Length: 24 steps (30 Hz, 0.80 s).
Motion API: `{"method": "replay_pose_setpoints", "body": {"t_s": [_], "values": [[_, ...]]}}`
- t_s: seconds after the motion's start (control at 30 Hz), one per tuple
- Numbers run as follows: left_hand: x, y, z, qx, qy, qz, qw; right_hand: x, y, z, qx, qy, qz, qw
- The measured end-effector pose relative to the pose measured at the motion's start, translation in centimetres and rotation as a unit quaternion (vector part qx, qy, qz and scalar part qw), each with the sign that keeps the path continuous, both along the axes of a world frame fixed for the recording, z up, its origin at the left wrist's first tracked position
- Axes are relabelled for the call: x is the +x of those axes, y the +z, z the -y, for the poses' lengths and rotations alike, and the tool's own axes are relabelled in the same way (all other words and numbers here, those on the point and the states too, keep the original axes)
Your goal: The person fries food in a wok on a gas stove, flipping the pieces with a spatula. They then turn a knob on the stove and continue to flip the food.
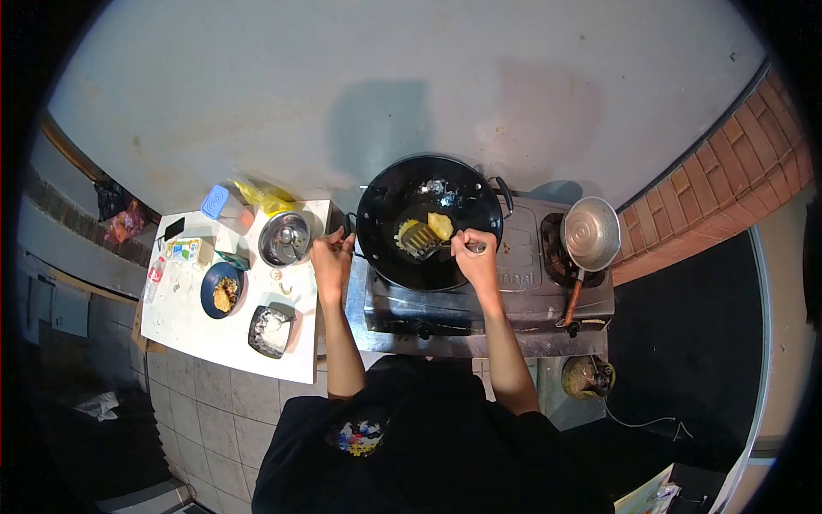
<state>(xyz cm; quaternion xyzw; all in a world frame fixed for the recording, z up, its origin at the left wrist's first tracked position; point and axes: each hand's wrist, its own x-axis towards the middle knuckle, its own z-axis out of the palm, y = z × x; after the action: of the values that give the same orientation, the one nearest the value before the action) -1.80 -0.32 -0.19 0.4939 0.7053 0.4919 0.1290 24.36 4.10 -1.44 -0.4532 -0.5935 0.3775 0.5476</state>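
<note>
A black wok [390, 193] sits on the stove with shiny liquid inside. My right hand [473, 253] is closed around the handle of a slotted spatula [419, 239], whose head is down in the wok. One yellow piece of food [439, 226] lies beside the slotted head; a second yellowish piece [405, 227] is partly hidden by it. At the wok's left side, my left hand [331, 259] is closed on the wok's side handle [348, 226], its fingers covering part of it.
A saucepan [591, 231] stands on the right burner of the stove [522, 313]. On the white table [188, 343] are a steel bowl [285, 238], a dark blue bowl with browned food [210, 291], a black dish of white powder [271, 332] and a bottle [155, 278].
</note>
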Motion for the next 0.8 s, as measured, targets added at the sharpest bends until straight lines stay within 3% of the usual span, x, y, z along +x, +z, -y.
{"method": "replay_pose_setpoints", "body": {"t_s": [0.4, 0.57, 0.8], "values": [[0.3, 0.6, 0.2, -0.005, 0.000, 0.012, 1.000, -0.3, -0.4, 0.0, -0.001, -0.001, -0.047, 0.999], [0.5, 0.8, 0.3, -0.050, 0.007, 0.067, 0.996, -0.4, -0.1, 0.3, -0.010, -0.011, -0.031, 0.999], [0.5, 1.1, 0.2, -0.040, 0.017, 0.027, 0.999, -0.7, 0.1, 0.6, 0.002, -0.017, -0.027, 0.999]]}}
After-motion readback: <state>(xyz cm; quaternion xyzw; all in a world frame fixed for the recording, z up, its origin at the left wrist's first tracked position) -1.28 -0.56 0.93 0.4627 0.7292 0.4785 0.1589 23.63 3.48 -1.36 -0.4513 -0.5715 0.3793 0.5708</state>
